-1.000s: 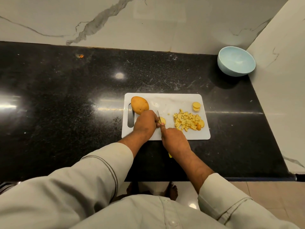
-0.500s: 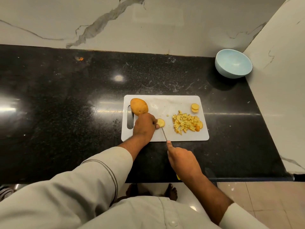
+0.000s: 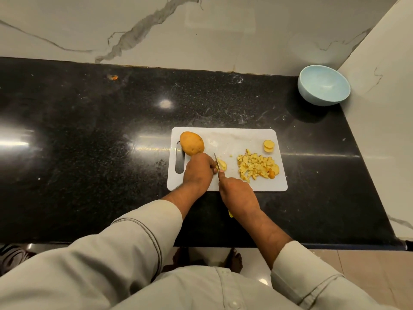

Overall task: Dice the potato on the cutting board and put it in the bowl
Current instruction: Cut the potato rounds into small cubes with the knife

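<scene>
Warm, fairly dim indoor light. The black counter [image 3: 89,153] throws glare: a broad smear at nine o'clock and a small bright spot near centre. Wide-angle bending curves the edges. The bowl [image 3: 324,86] casts a soft shadow toward six o'clock.

We count one board [image 3: 245,137], one bowl [image 3: 323,86], one knife [image 3: 215,159] and one whole potato [image 3: 192,143]. We see two hands, the left [image 3: 197,170] and the right [image 3: 238,193]. Two round slices [image 3: 268,146] lie stacked, one slice [image 3: 222,164] sits at the blade, and one heap of dice [image 3: 257,167] holds too many pieces to count.
</scene>
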The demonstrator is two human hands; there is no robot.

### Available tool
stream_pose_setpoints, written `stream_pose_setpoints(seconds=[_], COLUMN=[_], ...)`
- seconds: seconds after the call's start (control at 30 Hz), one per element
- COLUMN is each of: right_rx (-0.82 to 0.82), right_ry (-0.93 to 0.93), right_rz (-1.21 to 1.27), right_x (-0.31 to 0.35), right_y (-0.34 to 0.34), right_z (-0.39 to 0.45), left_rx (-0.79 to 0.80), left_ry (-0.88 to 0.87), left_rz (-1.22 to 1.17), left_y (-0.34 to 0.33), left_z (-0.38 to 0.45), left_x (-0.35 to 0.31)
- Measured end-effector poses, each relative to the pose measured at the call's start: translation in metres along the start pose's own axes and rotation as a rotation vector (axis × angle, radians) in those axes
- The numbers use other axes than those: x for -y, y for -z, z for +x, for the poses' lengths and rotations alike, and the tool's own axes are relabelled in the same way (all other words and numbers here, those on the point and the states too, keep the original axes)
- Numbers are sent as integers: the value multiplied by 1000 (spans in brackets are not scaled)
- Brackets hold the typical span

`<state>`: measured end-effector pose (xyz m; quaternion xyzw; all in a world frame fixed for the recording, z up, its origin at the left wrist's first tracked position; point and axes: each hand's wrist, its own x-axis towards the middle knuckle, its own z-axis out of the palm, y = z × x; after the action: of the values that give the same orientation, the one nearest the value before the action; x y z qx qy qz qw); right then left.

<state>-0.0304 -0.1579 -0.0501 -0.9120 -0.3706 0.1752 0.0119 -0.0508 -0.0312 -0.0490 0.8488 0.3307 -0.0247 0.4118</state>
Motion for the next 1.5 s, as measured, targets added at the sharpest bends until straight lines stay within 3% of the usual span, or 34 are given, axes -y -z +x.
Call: stream_pose_setpoints(seconds=[0.57,0.73,0.83,0.93,1.0,1.2,1.5], right_rx=[169,27,-102,-152,-169,-203,-218], right_ry=[19,-48,-95,-139,-172,-218,-250], right_rz=[-66,69,155,209,241,270,347], right_x=[-7,-17,-19,-19,-18,-14,-5], right_y=[-2,7,13,13,10,-1,-7], right_z=[-37,-59,-59,-50,-45,-43,-43], left_rx=[-1,10,55,234,315,286,303], left_ry=[-10,-53,-222,-471,-493,-500,-742], left_rz=[44,38,182,500,650,601,641], left_y=[2,4,9,15,19,16,24], left_z=[1,5,12,23,31,38,35], left_x=[0,5,4,-9,-19,-16,-7])
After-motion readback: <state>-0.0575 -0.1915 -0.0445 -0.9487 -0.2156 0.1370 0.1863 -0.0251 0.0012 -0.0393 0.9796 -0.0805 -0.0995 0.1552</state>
